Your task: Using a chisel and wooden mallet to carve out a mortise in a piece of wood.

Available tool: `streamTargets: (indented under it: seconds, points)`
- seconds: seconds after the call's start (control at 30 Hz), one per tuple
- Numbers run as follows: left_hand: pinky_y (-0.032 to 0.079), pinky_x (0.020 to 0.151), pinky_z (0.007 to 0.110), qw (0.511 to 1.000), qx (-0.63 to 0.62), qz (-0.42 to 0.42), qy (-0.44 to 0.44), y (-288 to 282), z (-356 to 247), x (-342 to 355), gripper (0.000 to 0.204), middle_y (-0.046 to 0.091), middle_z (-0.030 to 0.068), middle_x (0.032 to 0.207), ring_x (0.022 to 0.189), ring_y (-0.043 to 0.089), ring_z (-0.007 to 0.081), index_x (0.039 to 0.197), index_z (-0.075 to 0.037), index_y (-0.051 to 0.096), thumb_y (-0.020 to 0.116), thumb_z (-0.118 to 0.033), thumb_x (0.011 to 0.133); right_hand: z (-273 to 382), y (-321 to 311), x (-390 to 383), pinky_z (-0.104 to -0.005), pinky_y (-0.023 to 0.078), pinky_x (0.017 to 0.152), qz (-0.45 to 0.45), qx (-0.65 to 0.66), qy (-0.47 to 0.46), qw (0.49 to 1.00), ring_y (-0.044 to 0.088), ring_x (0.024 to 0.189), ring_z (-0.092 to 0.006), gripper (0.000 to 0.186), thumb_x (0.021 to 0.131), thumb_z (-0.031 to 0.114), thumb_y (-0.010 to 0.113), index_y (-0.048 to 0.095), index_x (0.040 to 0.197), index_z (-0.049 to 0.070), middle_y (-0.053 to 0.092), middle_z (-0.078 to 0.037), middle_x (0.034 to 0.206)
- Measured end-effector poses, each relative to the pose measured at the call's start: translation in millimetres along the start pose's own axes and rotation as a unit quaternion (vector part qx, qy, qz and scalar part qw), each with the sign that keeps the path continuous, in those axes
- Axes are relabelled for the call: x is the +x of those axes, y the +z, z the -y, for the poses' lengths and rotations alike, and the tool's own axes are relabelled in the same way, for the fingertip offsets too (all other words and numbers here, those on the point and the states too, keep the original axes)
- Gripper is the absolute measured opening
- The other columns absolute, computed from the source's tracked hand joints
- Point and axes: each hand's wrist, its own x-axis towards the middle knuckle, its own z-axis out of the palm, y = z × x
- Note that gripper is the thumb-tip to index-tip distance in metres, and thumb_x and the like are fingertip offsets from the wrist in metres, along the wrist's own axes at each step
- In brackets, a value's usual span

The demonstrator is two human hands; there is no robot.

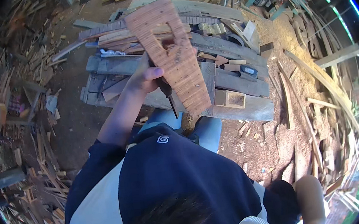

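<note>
My left hand [149, 73] is closed around a tapered reddish wooden piece [189, 80] with ridged lines and an irregular cut-out opening, held raised over a rough plank bench [245, 111]. The thumb presses on its left edge. A dark-handled tool with a thin metal shank [169, 95] points downward from the same hand, along the piece's left side. My right forearm [308, 194] hangs low at the lower right, and its hand is out of sight.
Wooden offcuts [231, 65], a small hollow wooden block [234, 99], a dark metal tool [248, 70] and a white cloth [110, 53] lie on the bench. Loose slats [334, 87] and scrap wood [9, 77] surround it on the floor, with shavings at the right.
</note>
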Motion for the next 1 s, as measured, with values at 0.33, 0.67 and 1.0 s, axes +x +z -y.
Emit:
streamTargets:
  seconds: [0.33, 0.67, 1.0]
  points:
    - [0.040, 0.114, 0.052, 0.999, 0.003, 0.044, -0.010, 15.5, 12.3, -3.6, 0.098, 0.049, 0.0235, 0.140, 0.136, 0.047, 0.0386, 0.148, 0.000, 0.032, 0.083, -0.027, 0.069, -14.0, -11.7, 1.3, -0.0426, 0.041, 0.095, -0.094, -0.059, -0.016, 0.994, 0.051, 0.113, -0.0331, 0.052, 0.091, 0.032, 0.062, 0.044, 0.126, -0.002, 0.055, -0.022, 0.120]
    - [0.048, 0.100, 0.032, 0.947, 0.320, -0.025, 0.021, 47.8, 3.9, -31.9, 0.092, 0.065, 0.0094, 0.121, 0.113, 0.060, 0.0148, 0.134, 0.002, 0.051, 0.093, -0.016, 0.055, -184.4, -11.4, 11.1, -0.0429, 0.032, 0.115, -0.530, -0.172, 0.184, 0.809, 0.042, 0.139, -0.0327, 0.077, 0.091, 0.044, 0.062, 0.036, 0.145, -0.005, 0.047, -0.022, 0.144]
    - [0.052, 0.093, 0.031, 0.936, 0.314, 0.011, 0.160, 46.2, -5.0, -37.3, 0.089, 0.068, 0.0096, 0.120, 0.106, 0.066, 0.0142, 0.132, 0.000, 0.056, 0.097, -0.020, 0.056, -214.0, 1.1, 27.0, -0.0300, 0.062, 0.063, -0.363, -0.102, 0.219, 0.900, 0.069, 0.092, -0.0244, 0.056, 0.104, 0.028, 0.050, 0.026, 0.144, -0.004, 0.049, -0.021, 0.126]
